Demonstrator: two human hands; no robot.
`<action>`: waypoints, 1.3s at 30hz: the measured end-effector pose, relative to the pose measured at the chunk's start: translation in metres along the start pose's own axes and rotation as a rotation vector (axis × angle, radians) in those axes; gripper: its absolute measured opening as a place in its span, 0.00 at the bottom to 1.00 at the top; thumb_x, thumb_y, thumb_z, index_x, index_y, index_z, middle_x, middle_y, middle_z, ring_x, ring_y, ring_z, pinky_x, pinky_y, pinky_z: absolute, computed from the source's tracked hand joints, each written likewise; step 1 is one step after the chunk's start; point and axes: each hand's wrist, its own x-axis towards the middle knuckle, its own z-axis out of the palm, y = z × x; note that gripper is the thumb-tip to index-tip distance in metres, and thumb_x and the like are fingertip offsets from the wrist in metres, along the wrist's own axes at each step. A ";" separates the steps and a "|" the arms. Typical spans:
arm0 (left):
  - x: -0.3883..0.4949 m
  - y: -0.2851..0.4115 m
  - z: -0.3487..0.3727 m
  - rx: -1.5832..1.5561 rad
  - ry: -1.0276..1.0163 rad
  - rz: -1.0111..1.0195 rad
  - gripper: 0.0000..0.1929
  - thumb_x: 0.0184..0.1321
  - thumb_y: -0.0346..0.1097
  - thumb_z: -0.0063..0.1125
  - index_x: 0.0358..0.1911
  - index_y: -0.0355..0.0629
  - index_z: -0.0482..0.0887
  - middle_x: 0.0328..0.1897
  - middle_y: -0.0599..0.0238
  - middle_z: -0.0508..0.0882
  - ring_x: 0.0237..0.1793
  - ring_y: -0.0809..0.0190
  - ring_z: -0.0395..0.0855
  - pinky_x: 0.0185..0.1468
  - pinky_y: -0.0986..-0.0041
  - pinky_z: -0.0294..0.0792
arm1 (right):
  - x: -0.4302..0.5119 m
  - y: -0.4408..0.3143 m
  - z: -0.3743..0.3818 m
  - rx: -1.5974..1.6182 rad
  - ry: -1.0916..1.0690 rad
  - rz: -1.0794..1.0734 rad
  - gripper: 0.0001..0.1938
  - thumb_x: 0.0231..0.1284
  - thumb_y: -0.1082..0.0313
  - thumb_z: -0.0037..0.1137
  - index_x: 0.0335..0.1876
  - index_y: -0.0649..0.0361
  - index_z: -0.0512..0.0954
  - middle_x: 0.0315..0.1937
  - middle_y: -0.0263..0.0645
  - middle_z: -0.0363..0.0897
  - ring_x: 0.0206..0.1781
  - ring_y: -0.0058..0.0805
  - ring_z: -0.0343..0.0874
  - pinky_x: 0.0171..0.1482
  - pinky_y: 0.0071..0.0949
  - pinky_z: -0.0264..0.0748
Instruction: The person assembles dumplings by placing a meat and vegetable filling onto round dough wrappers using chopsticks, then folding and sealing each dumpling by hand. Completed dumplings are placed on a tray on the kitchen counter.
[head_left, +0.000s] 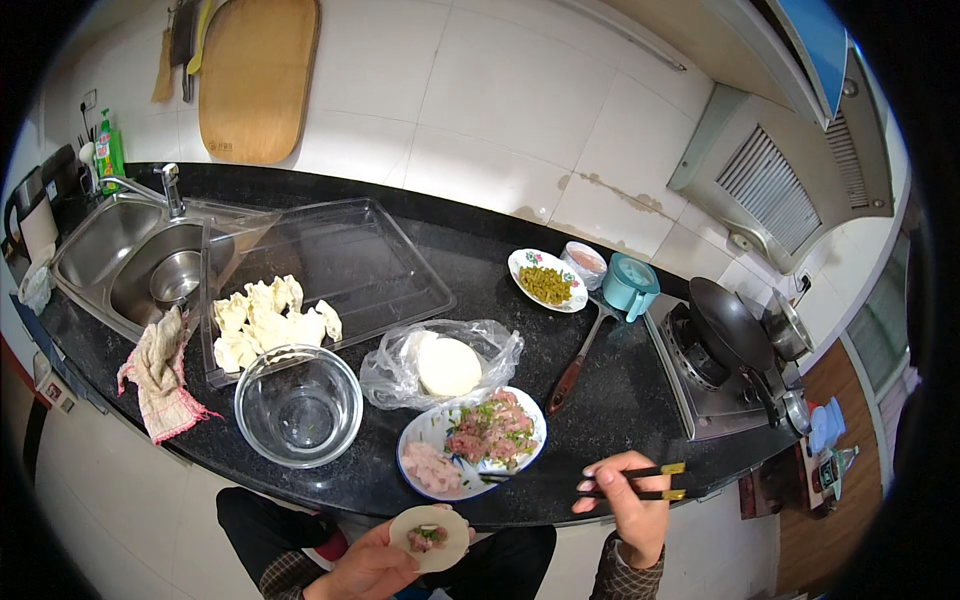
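Observation:
My left hand (373, 564) holds a round dumpling wrapper (442, 551) in front of the counter's edge. A small lump of minced meat with chopped greens (427, 538) lies in its middle. In my right hand (630, 506) is a pair of dark chopsticks (646, 472) with gold ends. Their tips reach the lower rim area of an oval plate (480, 484). On that plate are minced meat with chopped greens (495, 431) and a paler pink mince (430, 469). Behind it, a stack of round wrappers (448, 366) sits in a clear plastic bag (390, 367).
An empty glass bowl (300, 416) stands left of the plate. Folded dumplings (259, 319) fill part of a clear tray (352, 255). A cloth (161, 375) lies by the sink (112, 247). A spatula (577, 364), a plate of chopped green vegetables (547, 281) and a wok (724, 322) are rightward.

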 end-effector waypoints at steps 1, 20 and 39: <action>0.000 0.000 -0.001 0.000 0.004 -0.003 0.31 0.41 0.22 0.47 0.56 0.28 0.61 0.56 0.46 0.69 0.56 0.51 0.69 0.60 0.65 0.60 | -0.001 -0.004 0.004 -0.028 -0.027 0.028 0.08 0.56 0.74 0.49 0.28 0.73 0.72 0.25 0.46 0.75 0.22 0.29 0.76 0.23 0.24 0.78; 0.000 -0.008 -0.023 -0.035 -0.002 -0.011 0.30 0.44 0.24 0.51 0.55 0.28 0.61 0.55 0.48 0.70 0.55 0.51 0.69 0.59 0.66 0.61 | 0.022 0.000 -0.019 -0.038 0.079 -0.004 0.08 0.57 0.74 0.49 0.30 0.74 0.73 0.25 0.46 0.76 0.21 0.26 0.77 0.24 0.21 0.78; 0.001 -0.007 -0.022 -0.051 -0.074 -0.010 0.29 0.50 0.26 0.53 0.58 0.31 0.59 0.57 0.49 0.68 0.57 0.50 0.68 0.59 0.63 0.62 | 0.021 0.000 -0.013 -0.089 0.069 0.023 0.08 0.58 0.75 0.46 0.30 0.74 0.73 0.26 0.46 0.75 0.22 0.27 0.77 0.25 0.21 0.78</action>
